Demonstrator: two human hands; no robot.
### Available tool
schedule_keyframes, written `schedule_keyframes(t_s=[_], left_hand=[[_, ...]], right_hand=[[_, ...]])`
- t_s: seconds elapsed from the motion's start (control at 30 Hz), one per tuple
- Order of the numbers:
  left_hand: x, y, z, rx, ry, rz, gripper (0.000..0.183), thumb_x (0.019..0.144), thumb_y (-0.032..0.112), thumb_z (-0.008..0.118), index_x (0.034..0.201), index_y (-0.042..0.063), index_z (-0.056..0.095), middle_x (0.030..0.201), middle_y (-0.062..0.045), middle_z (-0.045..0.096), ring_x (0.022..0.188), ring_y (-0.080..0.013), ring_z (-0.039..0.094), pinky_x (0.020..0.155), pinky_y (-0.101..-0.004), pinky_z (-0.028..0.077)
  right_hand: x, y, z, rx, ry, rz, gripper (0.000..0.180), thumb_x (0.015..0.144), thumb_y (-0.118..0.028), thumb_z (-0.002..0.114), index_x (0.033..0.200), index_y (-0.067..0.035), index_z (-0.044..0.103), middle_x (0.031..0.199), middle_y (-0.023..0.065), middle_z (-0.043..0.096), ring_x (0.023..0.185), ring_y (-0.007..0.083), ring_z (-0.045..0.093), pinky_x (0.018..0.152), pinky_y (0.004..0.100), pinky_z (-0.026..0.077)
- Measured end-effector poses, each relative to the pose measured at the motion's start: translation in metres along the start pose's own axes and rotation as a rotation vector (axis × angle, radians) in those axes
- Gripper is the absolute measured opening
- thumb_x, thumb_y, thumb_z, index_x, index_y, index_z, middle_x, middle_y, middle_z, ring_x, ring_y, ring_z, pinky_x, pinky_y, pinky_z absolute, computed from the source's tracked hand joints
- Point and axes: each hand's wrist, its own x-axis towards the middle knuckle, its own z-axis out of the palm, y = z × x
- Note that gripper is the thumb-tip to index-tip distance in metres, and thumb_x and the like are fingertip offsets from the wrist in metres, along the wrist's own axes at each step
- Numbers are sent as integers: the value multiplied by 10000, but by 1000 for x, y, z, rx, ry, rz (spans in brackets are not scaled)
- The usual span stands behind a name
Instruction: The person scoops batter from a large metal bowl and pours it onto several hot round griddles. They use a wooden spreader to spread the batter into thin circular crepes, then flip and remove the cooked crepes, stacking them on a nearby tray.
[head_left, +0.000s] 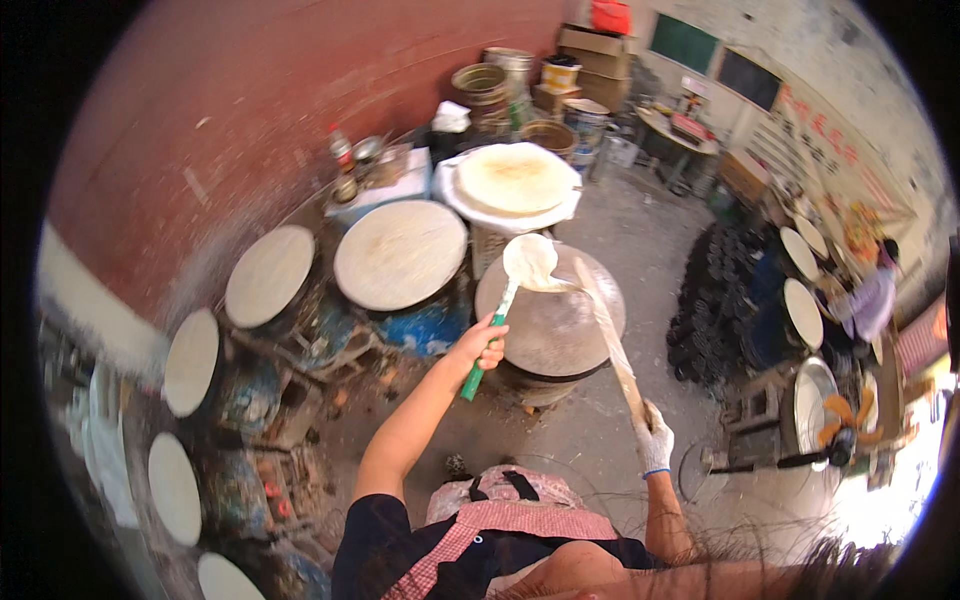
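My left hand (480, 346) is bare and closed round the green handle of a ladle (530, 261) filled with pale batter. Batter trails from the ladle's right side toward a long wooden spatula (611, 334) with batter smeared on its blade. My right hand (654, 439), in a white knit glove, grips the spatula's lower end. Both tools are over a round, flat griddle (555, 337) on a drum-like stove. Just behind it, a stack of round pale flatbreads (517, 178) lies on a white cloth.
More round griddles with pale tops (401, 255) stand on the left, curving round toward me. Right of the floor are stacked black coal briquettes (712, 300), an orange-bladed fan (844, 427) and another person (870, 300) beside more griddles. Buckets (480, 86) and cardboard boxes (600, 64) stand at the back.
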Motion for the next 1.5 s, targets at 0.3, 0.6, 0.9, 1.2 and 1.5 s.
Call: schedule_keyframes(t_s=[0.3, 0.6, 0.9, 1.2, 1.5], left_hand=[[218, -32, -29, 1451, 524, 675, 562, 798, 33, 411, 1313, 245, 343, 737, -149, 562, 673, -325, 585, 599, -426, 468], [177, 3, 21, 1437, 551, 721, 536, 762, 73, 469, 1286, 165, 401, 1017, -198, 563, 900, -363, 558, 769, -449, 436], [98, 6, -68, 888, 313, 482, 627, 734, 15, 481, 1329, 165, 355, 479, -21, 416, 326, -107, 380, 311, -268, 308], [-66, -57, -116, 602, 422, 185, 673, 739, -45, 438, 1355, 186, 298, 517, -3, 406, 331, -91, 362, 300, -228, 310], [-67, -45, -120, 572, 443, 125, 676, 726, -41, 446, 1354, 168, 306, 504, -19, 403, 343, -95, 368, 306, -247, 307]], right_hand=[[44, 9, 71, -435, 56, 73, 240, 784, -278, 582, 1013, -236, 641, 749, 128, 628, 590, 272, 592, 537, 347, 463], [82, -24, 113, -85, 75, 336, 318, 774, -375, 564, 971, -144, 656, 706, 124, 595, 632, 270, 550, 567, 364, 434], [136, -28, 193, -14, 21, 133, 291, 757, -359, 576, 901, -125, 672, 878, 164, 624, 796, 299, 616, 716, 351, 480], [109, -41, 219, 255, 6, 215, 295, 744, -234, 623, 958, -31, 638, 871, 179, 631, 766, 216, 626, 729, 269, 462], [94, -21, 198, 466, 59, 359, 285, 724, -169, 664, 971, -27, 651, 790, 55, 647, 689, 110, 560, 642, 238, 441]])
